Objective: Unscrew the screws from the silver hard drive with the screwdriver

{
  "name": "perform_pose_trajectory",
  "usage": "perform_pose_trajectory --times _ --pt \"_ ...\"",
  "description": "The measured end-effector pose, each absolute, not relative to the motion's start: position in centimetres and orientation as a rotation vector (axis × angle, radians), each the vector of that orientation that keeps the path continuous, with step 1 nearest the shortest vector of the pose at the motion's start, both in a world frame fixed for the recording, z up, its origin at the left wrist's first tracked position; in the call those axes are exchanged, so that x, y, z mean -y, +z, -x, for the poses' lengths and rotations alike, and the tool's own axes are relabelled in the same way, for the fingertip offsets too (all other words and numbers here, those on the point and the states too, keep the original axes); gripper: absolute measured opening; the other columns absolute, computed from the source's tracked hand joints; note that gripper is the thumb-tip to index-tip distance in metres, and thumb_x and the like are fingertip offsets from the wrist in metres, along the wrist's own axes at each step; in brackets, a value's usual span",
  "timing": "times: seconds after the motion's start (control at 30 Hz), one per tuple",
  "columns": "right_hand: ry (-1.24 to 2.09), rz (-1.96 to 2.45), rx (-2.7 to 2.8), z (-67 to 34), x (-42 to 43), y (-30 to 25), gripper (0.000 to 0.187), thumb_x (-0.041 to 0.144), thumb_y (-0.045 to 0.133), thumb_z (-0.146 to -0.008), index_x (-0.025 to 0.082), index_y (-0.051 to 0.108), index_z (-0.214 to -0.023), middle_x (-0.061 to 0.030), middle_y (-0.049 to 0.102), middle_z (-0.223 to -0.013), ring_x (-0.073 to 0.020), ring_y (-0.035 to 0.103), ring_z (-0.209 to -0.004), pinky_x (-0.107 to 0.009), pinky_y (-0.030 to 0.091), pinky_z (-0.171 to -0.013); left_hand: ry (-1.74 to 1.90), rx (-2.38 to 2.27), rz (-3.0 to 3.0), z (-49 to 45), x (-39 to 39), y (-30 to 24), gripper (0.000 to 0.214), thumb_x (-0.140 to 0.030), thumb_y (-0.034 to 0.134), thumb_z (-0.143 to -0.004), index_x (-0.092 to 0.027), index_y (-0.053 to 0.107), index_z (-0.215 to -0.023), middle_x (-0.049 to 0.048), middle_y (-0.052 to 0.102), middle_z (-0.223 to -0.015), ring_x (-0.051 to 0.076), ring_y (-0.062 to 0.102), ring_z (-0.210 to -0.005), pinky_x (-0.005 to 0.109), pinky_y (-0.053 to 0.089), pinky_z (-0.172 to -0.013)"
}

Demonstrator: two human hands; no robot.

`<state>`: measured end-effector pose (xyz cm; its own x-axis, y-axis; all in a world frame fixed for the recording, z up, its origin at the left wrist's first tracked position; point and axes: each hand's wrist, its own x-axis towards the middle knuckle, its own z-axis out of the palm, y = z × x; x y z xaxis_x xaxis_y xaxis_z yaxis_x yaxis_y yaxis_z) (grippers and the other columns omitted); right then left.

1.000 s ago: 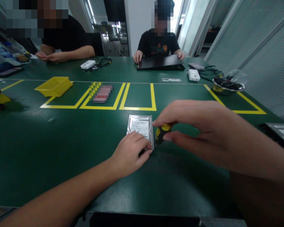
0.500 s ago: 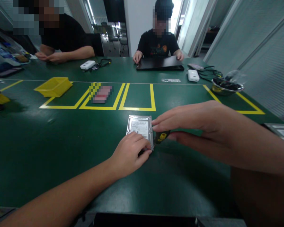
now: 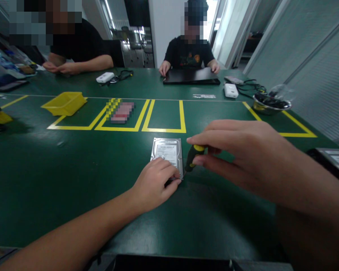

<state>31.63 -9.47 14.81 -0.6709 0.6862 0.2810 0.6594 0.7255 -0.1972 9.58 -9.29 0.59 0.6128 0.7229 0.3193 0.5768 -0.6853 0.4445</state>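
A silver hard drive [image 3: 167, 148] with a white label lies flat on the green table. My left hand [image 3: 158, 180] rests over its near end, fingers curled down and gripping that edge; the hand hides the lower part of the label. In my right hand [image 3: 228, 150] is a short screwdriver [image 3: 192, 157] with a black and yellow handle, pinched between thumb and fingers. The screwdriver slants down to the left, its thin tip at the drive's near right corner. Whether a screw sits under the tip is too small to tell.
Beyond the drive, yellow tape marks boxes on the table [image 3: 96, 169]. Farther off are a yellow bin [image 3: 64, 104], a blurred pink item [image 3: 122, 112] and a metal bowl [image 3: 271, 104] of dark parts. Two people sit opposite, one holding a black panel [image 3: 190, 76]. Another drive-like item [image 3: 336, 158] lies at right.
My right hand's fingers have shifted and curled around the handle, leaving more of the screwdriver showing and more upright. My left hand and the hard drive have stayed put.
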Motion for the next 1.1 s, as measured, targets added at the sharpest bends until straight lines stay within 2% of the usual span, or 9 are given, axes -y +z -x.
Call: perform_pose_trajectory --times 0.1,0.2,0.33,0.47,0.57,0.77,0.93,1.1 --pt "0.007 1.121 2.555 -31.1 9.6 14.4 0.020 0.037 0.061 -0.090 0.020 0.059 -0.079 0.0000 0.057 -0.073 -0.0140 0.047 -0.062 -0.028 0.027 -0.057 0.729 -1.055 -2.555 -9.5 9.2 0.2 0.005 -0.024 0.061 -0.088 -0.019 0.062 -0.087 0.0030 0.064 -0.085 0.022 0.055 -0.086 0.038 0.043 -0.081" --pt "-0.148 1.185 2.529 -30.4 9.8 14.1 0.030 0.046 0.058 -0.091 0.020 0.057 -0.076 -0.0006 0.053 -0.069 -0.0138 0.040 -0.056 -0.029 0.020 -0.054 0.725 -1.054 -2.563 -9.4 9.2 -0.1 0.007 -0.026 0.061 -0.089 -0.019 0.062 -0.087 0.0035 0.065 -0.087 0.023 0.057 -0.088 0.040 0.044 -0.084" --pt "-0.336 1.225 2.494 -29.9 9.7 13.6 0.037 0.052 0.051 -0.093 0.020 0.059 -0.076 -0.0006 0.051 -0.065 -0.0140 0.035 -0.053 -0.030 0.017 -0.053 0.699 -1.058 -2.558 -9.4 9.3 0.0 0.008 -0.026 0.060 -0.090 -0.019 0.063 -0.092 0.0051 0.066 -0.095 0.024 0.058 -0.095 0.041 0.045 -0.086" --pt "-0.383 1.233 2.486 -29.9 9.6 13.5 0.041 0.054 0.048 -0.094 0.020 0.057 -0.074 -0.0003 0.050 -0.064 -0.0140 0.034 -0.053 -0.030 0.016 -0.053 0.694 -1.055 -2.552 -9.5 9.3 0.2 0.009 -0.026 0.059 -0.090 -0.019 0.065 -0.093 0.0054 0.066 -0.096 0.024 0.058 -0.096 0.041 0.045 -0.087" --pt "-0.314 1.225 2.495 -30.1 9.7 13.8 0.037 0.052 0.049 -0.095 0.020 0.057 -0.076 -0.0011 0.053 -0.069 -0.0139 0.037 -0.055 -0.030 0.019 -0.054 0.683 -1.056 -2.551 -9.5 9.3 0.3 0.009 -0.025 0.060 -0.090 -0.019 0.065 -0.093 0.0053 0.066 -0.095 0.024 0.058 -0.095 0.041 0.045 -0.087" --pt "0.007 1.114 2.582 -30.7 9.9 14.7 0.018 0.031 0.051 -0.093 0.018 0.063 -0.086 -0.0036 0.057 -0.081 -0.0161 0.048 -0.069 -0.029 0.028 -0.059 0.666 -1.052 -2.555 -9.4 9.3 0.5 0.008 -0.025 0.058 -0.090 -0.019 0.064 -0.091 0.0045 0.064 -0.089 0.023 0.055 -0.089 0.040 0.044 -0.084" --pt "0.173 1.002 2.589 -31.1 10.0 15.1 0.018 0.022 0.049 -0.093 0.018 0.067 -0.094 -0.0066 0.062 -0.098 -0.0171 0.055 -0.081 -0.029 0.038 -0.068 0.657 -1.049 -2.562 -9.5 9.3 0.7 0.008 -0.024 0.058 -0.090 -0.019 0.063 -0.088 0.0046 0.063 -0.087 0.023 0.054 -0.087 0.039 0.043 -0.082" --pt "0.283 0.923 2.599 -31.6 9.6 15.1 0.022 0.019 0.050 -0.093 0.021 0.068 -0.106 -0.0047 0.068 -0.104 -0.0181 0.062 -0.089 -0.029 0.044 -0.074 0.653 -1.054 -2.565 -9.5 9.3 0.7 0.008 -0.024 0.058 -0.090 -0.018 0.064 -0.087 0.0043 0.062 -0.086 0.022 0.053 -0.086 0.038 0.042 -0.081"
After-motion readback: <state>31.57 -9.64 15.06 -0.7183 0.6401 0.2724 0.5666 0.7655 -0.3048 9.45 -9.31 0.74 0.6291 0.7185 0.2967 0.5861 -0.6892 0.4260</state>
